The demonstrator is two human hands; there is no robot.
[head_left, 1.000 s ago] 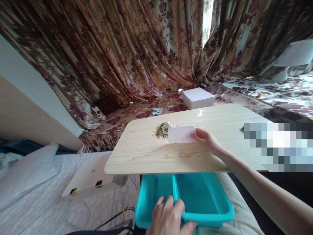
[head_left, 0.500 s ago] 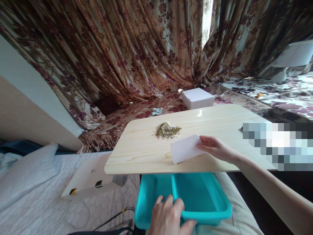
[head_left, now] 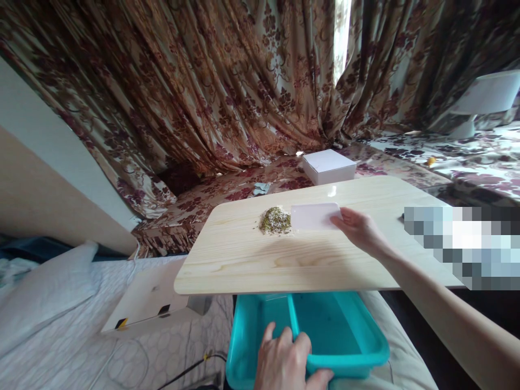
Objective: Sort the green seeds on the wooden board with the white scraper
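Observation:
My right hand (head_left: 357,227) pinches the right end of a flat white scraper (head_left: 314,216) over the table. Its left edge meets the right side of a small pile of green and white grains (head_left: 275,221). Some grains lie loose around the pile on the light wooden table (head_left: 227,265). Below the table's near edge, my left hand (head_left: 284,357) is closed over the near rim of a turquoise two-part bin (head_left: 349,358), with the thumb outside and the fingers by the divider.
A white box (head_left: 330,168) stands behind the table on flowered cloth. At left, a large pale carton (head_left: 142,298) lies on the bed near a cable (head_left: 182,374). The blurred patch at right hides what is there. A lamp (head_left: 487,95) stands far right.
My right hand has moved the scraper away from the table's near edge, up to the pile's right side. My left hand stays on the bin rim.

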